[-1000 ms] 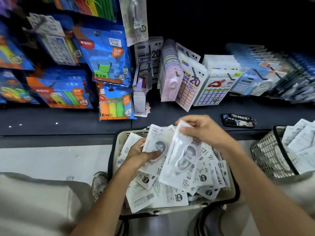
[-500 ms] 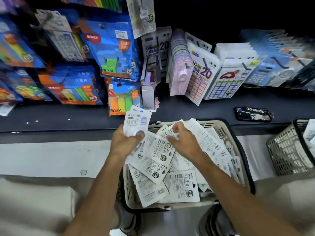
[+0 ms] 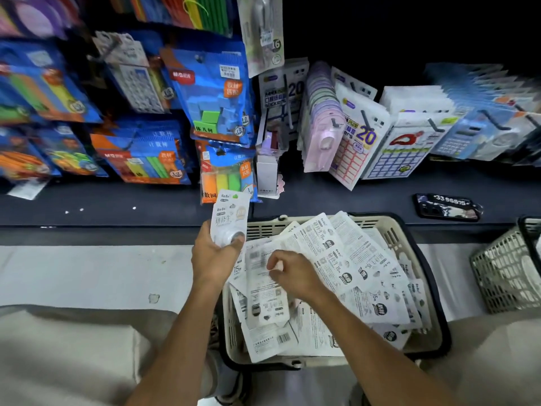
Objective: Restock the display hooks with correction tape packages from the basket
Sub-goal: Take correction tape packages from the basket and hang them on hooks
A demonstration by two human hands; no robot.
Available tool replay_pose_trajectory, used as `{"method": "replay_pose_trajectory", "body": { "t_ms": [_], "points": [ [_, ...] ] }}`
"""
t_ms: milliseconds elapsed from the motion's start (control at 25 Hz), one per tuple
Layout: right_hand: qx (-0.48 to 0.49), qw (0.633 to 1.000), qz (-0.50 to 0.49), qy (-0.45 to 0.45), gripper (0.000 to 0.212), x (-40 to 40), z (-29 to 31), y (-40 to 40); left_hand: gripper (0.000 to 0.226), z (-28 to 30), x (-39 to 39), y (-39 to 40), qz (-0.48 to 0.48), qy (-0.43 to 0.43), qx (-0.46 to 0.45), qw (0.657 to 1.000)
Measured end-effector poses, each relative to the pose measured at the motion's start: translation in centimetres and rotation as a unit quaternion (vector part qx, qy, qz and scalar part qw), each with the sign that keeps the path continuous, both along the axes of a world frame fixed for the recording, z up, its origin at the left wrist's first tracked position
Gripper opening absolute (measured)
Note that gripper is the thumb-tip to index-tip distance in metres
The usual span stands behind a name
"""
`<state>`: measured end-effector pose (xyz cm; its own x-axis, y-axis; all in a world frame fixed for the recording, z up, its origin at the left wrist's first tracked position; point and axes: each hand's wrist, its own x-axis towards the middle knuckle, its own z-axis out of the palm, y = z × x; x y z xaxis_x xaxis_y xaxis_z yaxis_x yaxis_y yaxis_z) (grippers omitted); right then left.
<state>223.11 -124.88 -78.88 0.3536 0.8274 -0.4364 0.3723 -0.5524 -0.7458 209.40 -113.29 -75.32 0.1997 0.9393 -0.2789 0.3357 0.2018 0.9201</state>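
Note:
A beige basket with a dark rim sits below me, full of several white correction tape packages. My left hand grips a small stack of the packages upright, just left of the basket's far corner. My right hand is down in the basket with curled fingers pinching the top of one package lying there. The display hooks above the dark shelf carry label and sticker packs.
Blue stationery packs hang at the left, calculators at the right. A phone lies on the dark shelf ledge. A second mesh basket stands at the right edge. My knees show at both lower corners.
My left hand has lifted its packages up and left, off the basket. My right hand let go of the package held earlier and dropped into the pile onto another one.

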Motion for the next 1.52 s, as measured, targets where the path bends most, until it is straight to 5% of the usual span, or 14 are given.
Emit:
{"method": "replay_pose_trajectory", "body": {
  "t_ms": [120,200,320,440,480,680,800,960,1080,1200,1280,1360,1440,1520],
  "points": [
    [0.01,0.963,-0.092,0.254,0.033,4.4,2.7,-0.8,0.039,0.0,-0.2,0.3,-0.005,-0.025,-0.023,0.999],
    [0.037,0.936,-0.086,0.339,0.037,6.8,4.6,-1.6,0.039,-0.1,0.0,0.4,-0.025,-0.041,-0.049,0.998],
    [0.019,0.989,-0.068,0.132,0.013,6.1,5.0,-1.0,0.038,-0.3,0.3,0.0,-0.067,-0.037,-0.086,0.993],
    [0.085,0.989,-0.021,-0.119,0.008,4.6,4.9,0.4,0.033,-0.7,0.4,-0.6,-0.084,-0.018,-0.1,0.991],
    [0.106,0.986,-0.042,-0.122,0.012,4.9,5.0,0.4,0.028,-0.6,0.3,-0.5,-0.064,-0.028,-0.102,0.992],
    [0.064,0.977,-0.136,0.153,0.024,4.8,5.1,-1.6,0.029,-1.2,0.0,0.1,-0.02,-0.187,-0.243,0.952],
    [0.055,0.989,-0.117,0.077,0.028,1.1,3.6,-0.5,0.057,-1.1,0.1,-1.0,-0.118,-0.181,-0.314,0.924],
    [0.071,0.997,-0.023,-0.004,0.008,0.9,1.0,-1.2,0.041,-1.3,0.0,-0.5,-0.05,-0.085,-0.186,0.978],
    [-0.061,0.919,0.311,-0.235,0.088,2.0,-1.7,-4.0,0.044,-1.1,-0.3,0.7,0.01,-0.093,-0.151,0.984],
    [-0.013,0.877,0.344,-0.334,0.078,2.4,-3.2,-4.8,0.052,-0.4,0.0,0.6,0.014,-0.086,-0.131,0.988],
    [0.071,0.92,0.272,-0.275,0.051,3.3,-2.1,-4.8,0.055,-0.3,0.0,0.7,0.04,-0.077,-0.116,0.989],
    [0.164,0.973,0.068,-0.15,0.026,4.8,0.3,-4.4,0.054,-0.3,-0.3,1.1,0.067,-0.086,-0.102,0.989],
    [0.2,0.978,-0.054,-0.028,0.02,6.7,4.2,-3.1,0.052,0.1,-0.3,1.2,0.063,-0.099,-0.103,0.988],
    [0.23,0.966,-0.049,0.103,0.019,8.3,7.5,-1.7,0.046,0.4,0.0,1.0,0.02,-0.116,-0.122,0.986]
  ]
}}
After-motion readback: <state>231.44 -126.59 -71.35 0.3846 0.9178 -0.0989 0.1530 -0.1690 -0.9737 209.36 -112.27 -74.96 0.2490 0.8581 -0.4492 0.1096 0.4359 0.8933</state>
